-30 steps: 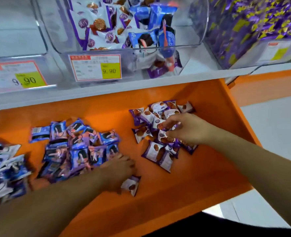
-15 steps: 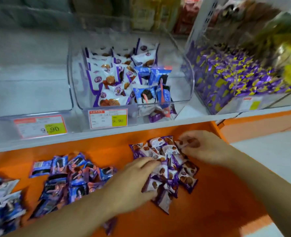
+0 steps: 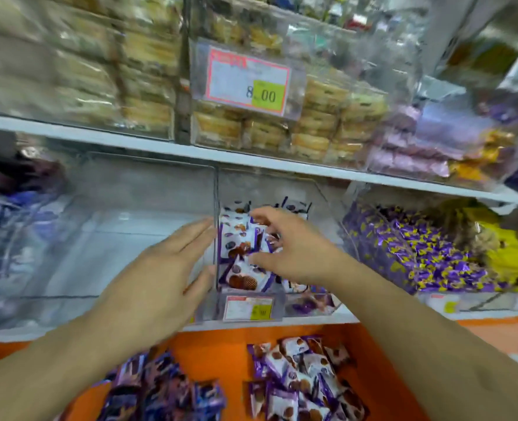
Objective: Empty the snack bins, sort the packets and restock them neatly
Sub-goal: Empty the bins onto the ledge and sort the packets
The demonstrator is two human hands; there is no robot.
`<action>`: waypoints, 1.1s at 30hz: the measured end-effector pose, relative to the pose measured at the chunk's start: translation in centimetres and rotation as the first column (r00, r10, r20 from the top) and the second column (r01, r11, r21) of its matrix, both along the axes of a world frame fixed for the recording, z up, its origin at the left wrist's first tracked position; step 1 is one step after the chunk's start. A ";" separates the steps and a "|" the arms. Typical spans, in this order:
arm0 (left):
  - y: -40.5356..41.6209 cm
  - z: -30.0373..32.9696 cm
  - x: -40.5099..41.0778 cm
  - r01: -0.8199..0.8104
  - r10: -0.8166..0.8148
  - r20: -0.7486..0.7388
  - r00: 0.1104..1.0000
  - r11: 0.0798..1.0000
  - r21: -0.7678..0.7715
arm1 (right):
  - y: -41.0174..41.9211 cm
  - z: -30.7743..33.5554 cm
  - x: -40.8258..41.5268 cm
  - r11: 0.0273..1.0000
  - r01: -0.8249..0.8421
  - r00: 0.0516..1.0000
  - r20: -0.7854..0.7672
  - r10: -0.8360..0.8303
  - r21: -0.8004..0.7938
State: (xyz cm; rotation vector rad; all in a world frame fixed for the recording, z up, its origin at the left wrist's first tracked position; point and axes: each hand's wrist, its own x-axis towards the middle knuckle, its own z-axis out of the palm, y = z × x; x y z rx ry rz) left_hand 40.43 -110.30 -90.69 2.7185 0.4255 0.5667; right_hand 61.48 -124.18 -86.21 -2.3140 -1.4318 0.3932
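Note:
A clear middle bin (image 3: 321, 208) on the white shelf holds white-and-purple cookie packets (image 3: 236, 238). My right hand (image 3: 294, 247) is inside it, fingers spread and bent over those packets; motion blur hides any grip. My left hand (image 3: 166, 268) is flat with straight fingers against the outside of the bin's left wall. Below, on the orange shelf (image 3: 218, 350), lie a pile of white-and-purple packets (image 3: 300, 378) and a pile of blue-and-purple packets (image 3: 160, 387).
Left of the middle bin is a clear bin (image 3: 114, 238) with nothing visible inside. To the right, a bin of purple-and-yellow sweets (image 3: 418, 250). Above, a shelf of biscuit packs (image 3: 251, 129) carries an 8.00 price tag (image 3: 248, 80). A price label (image 3: 248, 308) fronts the middle bin.
Both hands left the piles on the orange shelf and rose to the middle bin. The view tilted up, bringing the upper biscuit shelf into sight.

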 end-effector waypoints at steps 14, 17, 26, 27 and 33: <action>0.9 -0.4 -0.3 0.015 -0.016 -0.015 1.000 0.995 -0.094 | 11.9 -6.3 6.4 0.929 0.072 0.959 0.281 0.035 -0.362; 0.8 -0.2 -0.4 0.009 -0.010 -0.012 1.000 0.997 -0.073 | 11.4 -5.7 6.3 0.917 0.074 0.953 0.299 0.051 -0.392; 0.7 -0.6 -0.3 0.006 -0.007 -0.006 1.000 0.998 -0.066 | 10.4 -5.3 5.8 0.925 0.043 0.977 0.207 0.039 -0.378; 0.7 -0.6 -0.3 0.009 -0.010 -0.007 1.000 0.998 -0.070 | 10.5 -5.3 5.8 0.922 0.046 0.976 0.213 0.040 -0.384; 0.8 -0.9 -0.4 0.016 -0.017 -0.005 1.000 0.996 -0.091 | 11.1 -5.0 5.2 0.844 0.062 0.973 0.222 0.069 -0.533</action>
